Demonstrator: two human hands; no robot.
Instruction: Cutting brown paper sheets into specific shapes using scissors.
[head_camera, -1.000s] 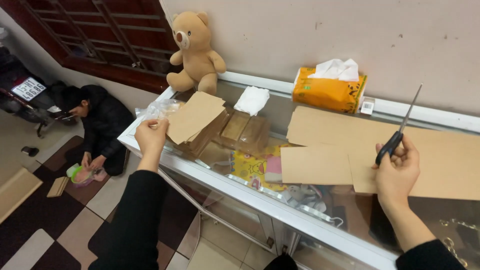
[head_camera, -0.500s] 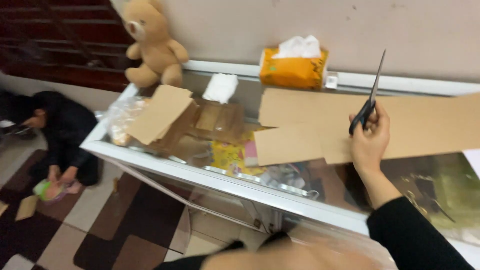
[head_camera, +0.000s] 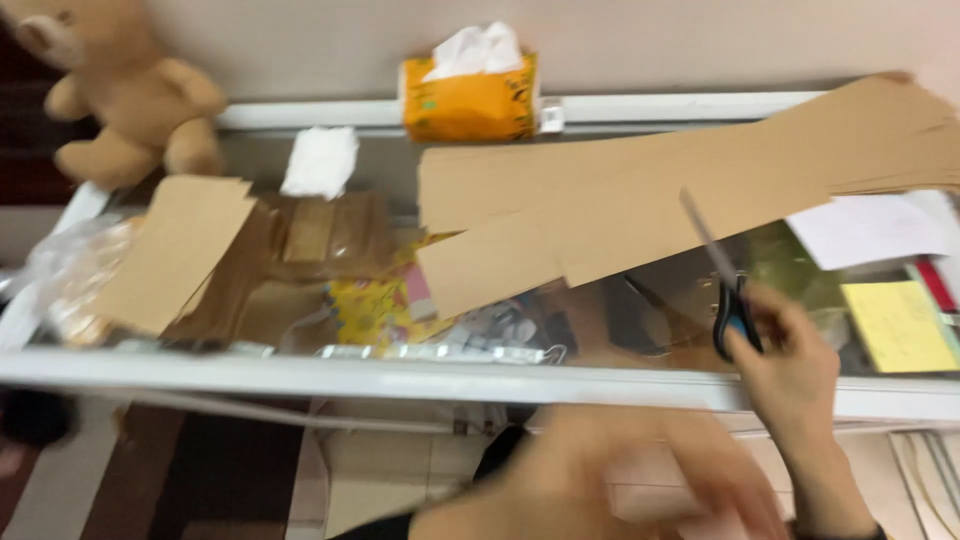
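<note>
Scissors (head_camera: 725, 290) gripped in right hand (head_camera: 790, 365), left hand (head_camera: 600, 480) blurred, grip unclear, cardboard sheet (head_camera: 640, 200), tissue box (head_camera: 470, 95) beyond

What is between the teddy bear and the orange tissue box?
In the head view, a crumpled white tissue lies on the glass top between the teddy bear and the orange tissue box, a little nearer the camera than both.
</note>
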